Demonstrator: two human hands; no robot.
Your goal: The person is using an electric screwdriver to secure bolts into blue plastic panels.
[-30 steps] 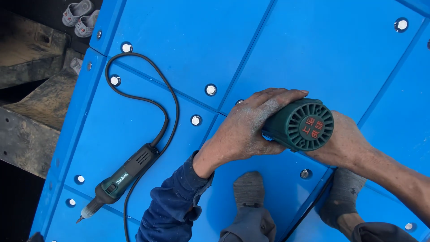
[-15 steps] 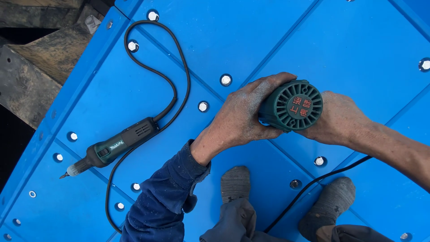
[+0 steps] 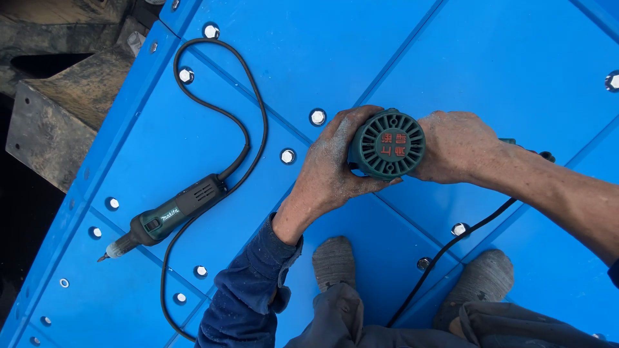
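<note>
Both my hands hold a green round-bodied power tool (image 3: 387, 144) upright against the blue panel surface (image 3: 490, 71), its vented back end facing the camera. My left hand (image 3: 332, 164) wraps its left side and my right hand (image 3: 454, 145) grips its right side. The tool's front end is hidden beneath it. A black cable (image 3: 451, 248) runs from the tool down past my right foot. My two feet in grey socks (image 3: 335, 261) rest on the panel below the tool.
A dark green straight grinder (image 3: 171, 216) lies on the panel at the left, its black cord (image 3: 248, 122) looped above it. Rows of silver bolts (image 3: 288, 156) follow the panel seams. Past the panel's left edge sit rusty steel beams (image 3: 64, 109) and a dark gap.
The view has shifted, so the tool and hands sit slightly higher and further left in frame. My grip on the green tool is unchanged and the grinder has not moved on the panel.
</note>
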